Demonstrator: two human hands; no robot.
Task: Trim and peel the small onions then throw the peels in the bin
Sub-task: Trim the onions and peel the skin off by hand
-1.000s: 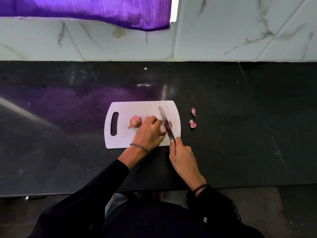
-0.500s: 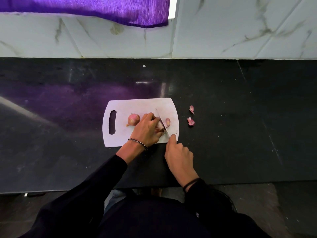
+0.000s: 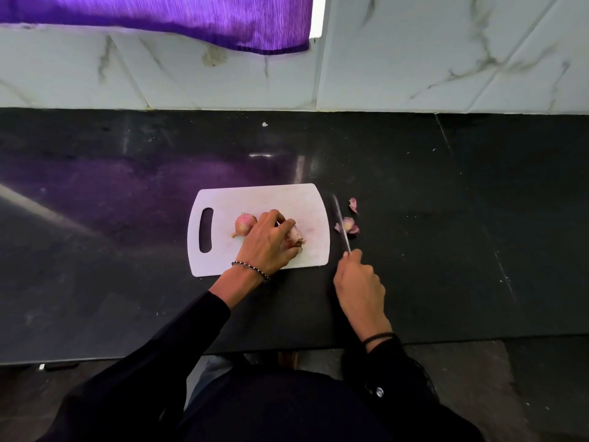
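Observation:
A white cutting board lies on the black counter. My left hand holds a small trimmed onion down on the board. A second small onion, skin on, lies just left of that hand. My right hand grips a knife whose blade points away from me, off the board's right edge. The blade lies among pink onion scraps on the counter, with one more scrap a little farther back.
The black counter stretches wide to the left and right of the board. A marble-tiled wall rises behind it, with a purple curtain hanging at the top left. The counter's front edge runs just below my wrists.
The knife has moved right, off the board, carrying the cut onion end to the scraps on the counter. My left hand stays on the onion.

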